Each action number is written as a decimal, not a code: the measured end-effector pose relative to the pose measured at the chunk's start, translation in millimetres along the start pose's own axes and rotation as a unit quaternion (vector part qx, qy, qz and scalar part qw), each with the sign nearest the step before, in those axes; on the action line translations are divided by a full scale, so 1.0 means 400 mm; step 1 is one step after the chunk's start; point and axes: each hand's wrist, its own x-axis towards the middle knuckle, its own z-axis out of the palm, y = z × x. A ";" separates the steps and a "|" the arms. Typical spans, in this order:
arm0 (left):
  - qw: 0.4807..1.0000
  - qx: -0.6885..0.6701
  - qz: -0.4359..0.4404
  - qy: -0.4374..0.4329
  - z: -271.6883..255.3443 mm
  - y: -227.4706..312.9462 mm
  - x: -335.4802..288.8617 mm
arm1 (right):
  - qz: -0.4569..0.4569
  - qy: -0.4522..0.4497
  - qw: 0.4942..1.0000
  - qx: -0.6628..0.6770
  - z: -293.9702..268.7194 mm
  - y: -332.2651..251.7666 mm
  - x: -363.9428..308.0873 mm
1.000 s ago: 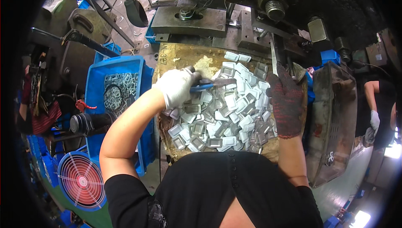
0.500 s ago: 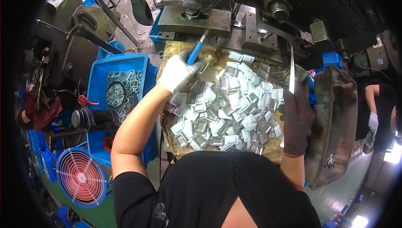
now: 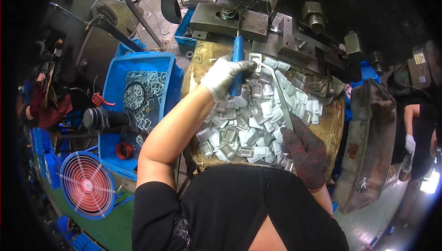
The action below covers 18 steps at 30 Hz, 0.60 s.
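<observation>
Near left hand [image 3: 223, 77], black lettering [image 3: 200, 54], tweezers [image 3: 286, 115]

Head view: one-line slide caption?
Gloved left hand grips a blue-handled tool; gloved right hand holds a bent metal tool over piled grey pieces.

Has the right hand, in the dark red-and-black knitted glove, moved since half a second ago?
Yes: against the rusty rectangular metal bin, the right hand has shifted left, away from it, and lower in view.
</observation>
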 end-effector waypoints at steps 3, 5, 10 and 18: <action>1.000 -0.026 0.014 0.000 0.004 -0.007 -0.009 | -0.003 -0.003 0.999 -0.033 0.003 -0.010 -0.002; 0.999 -0.031 0.003 -0.012 0.004 -0.003 -0.011 | -0.022 -0.002 0.999 -0.042 -0.001 0.003 -0.001; 0.999 -0.026 -0.006 -0.019 -0.020 -0.020 0.022 | -0.023 -0.003 0.998 -0.054 -0.005 -0.006 0.003; 0.697 0.708 0.107 -0.034 0.016 0.155 0.155 | 0.013 0.140 0.990 0.001 -0.063 0.041 0.042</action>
